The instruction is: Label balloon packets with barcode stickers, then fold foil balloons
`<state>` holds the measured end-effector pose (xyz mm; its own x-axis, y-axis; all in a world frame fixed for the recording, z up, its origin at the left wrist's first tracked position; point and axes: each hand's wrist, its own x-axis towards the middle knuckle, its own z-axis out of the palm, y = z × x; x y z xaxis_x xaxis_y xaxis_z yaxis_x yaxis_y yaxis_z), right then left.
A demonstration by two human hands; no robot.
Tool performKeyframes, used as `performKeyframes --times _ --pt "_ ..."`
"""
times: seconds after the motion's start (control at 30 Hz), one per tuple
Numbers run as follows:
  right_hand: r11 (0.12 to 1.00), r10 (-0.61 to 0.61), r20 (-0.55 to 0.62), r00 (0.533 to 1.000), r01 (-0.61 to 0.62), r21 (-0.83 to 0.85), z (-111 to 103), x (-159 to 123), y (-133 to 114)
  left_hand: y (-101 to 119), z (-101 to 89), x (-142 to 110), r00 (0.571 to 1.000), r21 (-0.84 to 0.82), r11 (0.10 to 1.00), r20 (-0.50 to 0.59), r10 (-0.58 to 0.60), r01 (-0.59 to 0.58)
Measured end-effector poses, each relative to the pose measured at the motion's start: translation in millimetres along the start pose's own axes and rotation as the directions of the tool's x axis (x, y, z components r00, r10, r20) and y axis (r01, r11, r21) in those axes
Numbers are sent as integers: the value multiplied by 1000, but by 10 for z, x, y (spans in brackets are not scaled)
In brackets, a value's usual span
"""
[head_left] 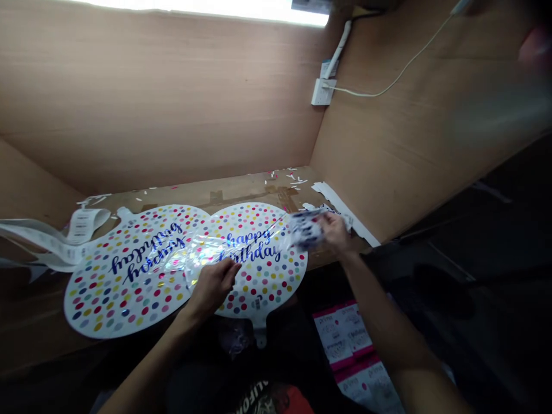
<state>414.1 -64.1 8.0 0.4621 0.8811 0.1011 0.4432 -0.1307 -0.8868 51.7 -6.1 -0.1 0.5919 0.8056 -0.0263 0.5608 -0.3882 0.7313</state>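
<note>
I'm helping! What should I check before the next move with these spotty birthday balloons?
1. Right hand gripping the bunched end of the clear plastic film: ok.
2. Left hand touching the film: ok, it rests on top.
3. Left balloon and right balloon lying flat on the wooden bench: ok.
4. Right balloon's neck tab on the bench: not ok, it sticks out past the edge.
5. No holes in the balloons: cannot tell, the film covers part of the right one.
</note>
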Motion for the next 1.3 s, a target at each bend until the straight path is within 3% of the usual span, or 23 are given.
performKeyframes --times 0.07,0.13,0.17,0.23,0.27,0.33,0.47,0.53,0.6,0.63,0.67,0.73,0.77,0.8,0.83,0.9,1.1,1.17,1.3 --pt "986 81 -196 977 -108 -127 -370 263 207 -112 -18 -107 989 137 980 57 138 -144" --pt "916 72 -321 944 -190 -354 -513 409 446 -198 27 -185 949 238 924 176 261 -298" --pt "847 33 -317 948 -195 -495 -493 437 570 -232 66 -198 931 289 893 221 290 -347" --pt "665 -28 -185 982 -120 -737 -341 439 805 -285 151 -167 913 392 833 284 293 -390" --pt "586 -27 -104 994 -69 -807 -251 430 908 -308 186 -128 907 423 813 311 285 -401" --pt "524 18 -20 1000 -26 -852 -137 436 1065 -353 227 -34 892 425 802 357 278 -420" --pt "504 97 -39 995 -83 -860 -224 545 1110 -441 226 76 878 311 860 393 271 -405" --pt "519 17 -90 996 -86 -851 -228 524 969 -474 221 73 881 301 870 395 259 -390" --pt "604 -142 -38 989 56 -795 -81 353 743 -495 231 65 878 309 861 397 268 -403" --pt "658 -212 77 974 201 -725 47 208 619 -501 242 69 875 298 864 399 274 -406" --pt "701 -270 241 932 362 -614 200 36 501 -504 255 84 876 271 878 400 270 -395" --pt "727 -342 565 751 593 -348 525 -327 315 -503 279 142 891 206 924 395 223 -323" --pt "709 -362 652 666 651 -271 671 -482 258 -501 287 182 900 181 943 393 190 -279" --pt "685 -373 698 612 689 -237 794 -600 228 -497 288 223 908 169 956 387 158 -238" --pt "662 -378 714 589 711 -236 888 -675 222 -491 280 260 917 169 964 378 129 -205" --pt "659 -374 713 593 711 -245 987 -696 259 -472 238 308 928 177 970 362 91 -164" --pt "839 -214 719 661 501 -211 896 -366 245 -389 -12 257 926 126 972 349 143 -197" --pt "838 -222 704 675 501 -216 842 -339 153 -382 -90 301 937 133 973 323 135 -186" --pt "734 -363 691 625 649 -200 796 -353 21 -366 -260 571 950 141 982 302 80 -128"
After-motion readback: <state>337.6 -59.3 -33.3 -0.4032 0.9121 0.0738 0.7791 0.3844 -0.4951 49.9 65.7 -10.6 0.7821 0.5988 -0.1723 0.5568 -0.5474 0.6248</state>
